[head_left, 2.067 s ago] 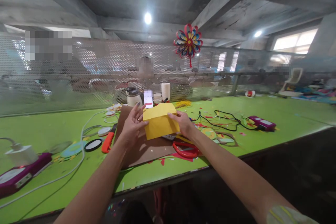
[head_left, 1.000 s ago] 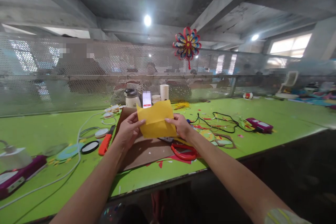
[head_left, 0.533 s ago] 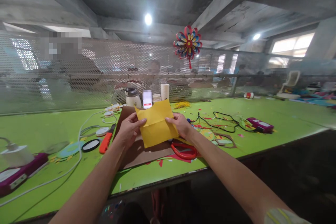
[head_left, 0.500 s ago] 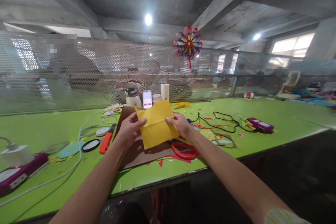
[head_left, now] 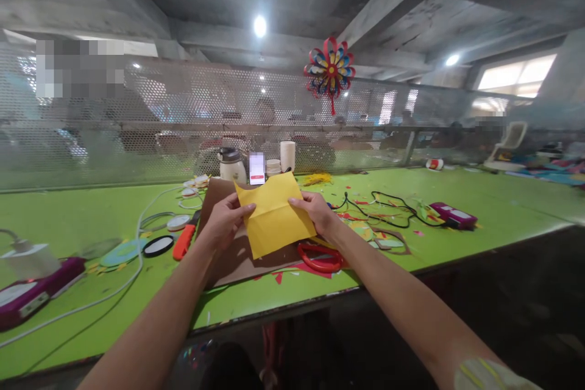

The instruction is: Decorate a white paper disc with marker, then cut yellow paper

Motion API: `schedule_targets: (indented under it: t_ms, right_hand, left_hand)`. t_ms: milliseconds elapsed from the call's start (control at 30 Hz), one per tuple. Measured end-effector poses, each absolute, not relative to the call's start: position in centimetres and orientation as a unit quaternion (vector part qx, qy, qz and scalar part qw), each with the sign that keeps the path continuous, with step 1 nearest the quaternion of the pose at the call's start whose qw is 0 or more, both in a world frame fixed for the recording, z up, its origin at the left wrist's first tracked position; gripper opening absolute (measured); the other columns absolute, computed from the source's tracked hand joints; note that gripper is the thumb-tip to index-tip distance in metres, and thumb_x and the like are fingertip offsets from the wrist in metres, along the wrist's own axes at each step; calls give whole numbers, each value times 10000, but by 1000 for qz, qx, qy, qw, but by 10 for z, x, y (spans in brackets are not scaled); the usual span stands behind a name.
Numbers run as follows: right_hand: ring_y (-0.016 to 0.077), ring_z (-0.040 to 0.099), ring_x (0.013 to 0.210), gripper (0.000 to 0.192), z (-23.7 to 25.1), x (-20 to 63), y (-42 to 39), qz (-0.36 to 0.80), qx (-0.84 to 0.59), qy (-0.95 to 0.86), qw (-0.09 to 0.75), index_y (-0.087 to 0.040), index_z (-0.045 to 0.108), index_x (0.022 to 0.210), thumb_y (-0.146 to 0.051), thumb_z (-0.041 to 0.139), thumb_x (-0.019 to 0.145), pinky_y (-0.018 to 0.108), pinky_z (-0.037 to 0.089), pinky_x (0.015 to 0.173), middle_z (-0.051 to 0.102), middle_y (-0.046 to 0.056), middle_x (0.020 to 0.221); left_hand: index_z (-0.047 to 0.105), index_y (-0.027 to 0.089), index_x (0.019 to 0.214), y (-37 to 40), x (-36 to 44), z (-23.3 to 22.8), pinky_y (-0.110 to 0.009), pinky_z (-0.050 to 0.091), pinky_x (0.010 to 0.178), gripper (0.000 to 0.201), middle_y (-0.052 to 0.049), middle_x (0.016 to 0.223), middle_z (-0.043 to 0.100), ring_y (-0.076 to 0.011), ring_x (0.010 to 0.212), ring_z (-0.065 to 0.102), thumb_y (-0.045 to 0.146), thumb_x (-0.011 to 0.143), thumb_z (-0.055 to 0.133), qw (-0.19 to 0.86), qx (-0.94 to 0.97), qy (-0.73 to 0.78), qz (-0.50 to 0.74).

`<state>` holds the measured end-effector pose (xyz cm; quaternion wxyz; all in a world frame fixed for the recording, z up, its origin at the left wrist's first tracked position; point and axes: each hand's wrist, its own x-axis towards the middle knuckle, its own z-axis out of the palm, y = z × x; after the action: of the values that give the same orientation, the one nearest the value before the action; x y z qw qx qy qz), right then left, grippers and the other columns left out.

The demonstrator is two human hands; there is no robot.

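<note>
A creased sheet of yellow paper (head_left: 276, 222) is stretched between my two hands, its top edge uneven. My left hand (head_left: 227, 217) pinches its left side, thumb on the front face. On the right side, my right hand (head_left: 315, 212) grips it the same way, fingers behind. Under the paper lies a brown sheet (head_left: 228, 265), partly covered by it. Red-handled scissors (head_left: 321, 258) rest just below my right hand, their blades mostly hidden. Left of my left hand is an orange-handled cutter (head_left: 184, 242).
On the green table (head_left: 150, 304) are a black-rimmed disc (head_left: 158, 246), a jug (head_left: 232, 166), a propped phone (head_left: 256, 169) and a white roll (head_left: 287, 157). Purple power strips (head_left: 453, 217) and cables lie at both sides. A mesh screen (head_left: 183, 128) stands behind; a paper flower ornament (head_left: 331, 68) hangs there.
Both hands keep their hold on the yellow paper, which is nearly in the same place. The view has shifted slightly, and the person behind the mesh appears farther left.
</note>
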<state>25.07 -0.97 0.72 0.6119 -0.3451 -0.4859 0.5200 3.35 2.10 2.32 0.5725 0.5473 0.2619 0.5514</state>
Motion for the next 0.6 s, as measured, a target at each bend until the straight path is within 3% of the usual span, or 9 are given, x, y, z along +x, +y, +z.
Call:
schedule_targets:
  t_ms: [600]
  right_hand:
    - [292, 722, 721, 316, 6, 250, -9, 517, -343, -486, 616, -176, 761, 773, -384, 854, 553, 370, 553, 648, 766, 45, 716]
  left_hand:
    - [737, 124, 1023, 18, 34, 24, -368, 584, 766, 487, -122, 990, 785, -285, 885, 737, 185, 558, 868, 575, 547, 269, 546]
